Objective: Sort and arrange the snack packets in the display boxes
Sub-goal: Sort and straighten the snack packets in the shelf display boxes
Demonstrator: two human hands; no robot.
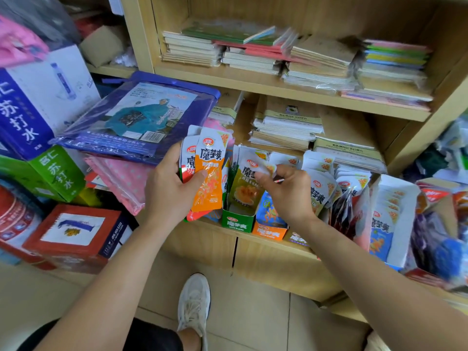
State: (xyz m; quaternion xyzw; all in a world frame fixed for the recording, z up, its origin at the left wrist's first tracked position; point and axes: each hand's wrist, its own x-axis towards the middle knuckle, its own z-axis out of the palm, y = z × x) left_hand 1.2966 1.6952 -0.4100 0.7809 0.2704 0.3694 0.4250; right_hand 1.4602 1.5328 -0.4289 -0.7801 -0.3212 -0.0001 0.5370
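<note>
My left hand [169, 183] grips a small stack of snack packets, with an orange packet [209, 173] in front and red-and-white ones behind it. My right hand [286, 191] pinches the white top of a green packet [247, 181] that stands in the green display box [238, 222]. Beside it is an orange display box [269, 233] with blue packets. More white-topped packets [326, 181] fill boxes further right on the wooden shelf.
Stacks of notebooks [286, 127] lie on the shelf behind the boxes, with more on the shelf above. A blue bagged raincoat [141, 117] and drink cartons [38, 102] pile up at left. My shoe [193, 302] is on the tiled floor below.
</note>
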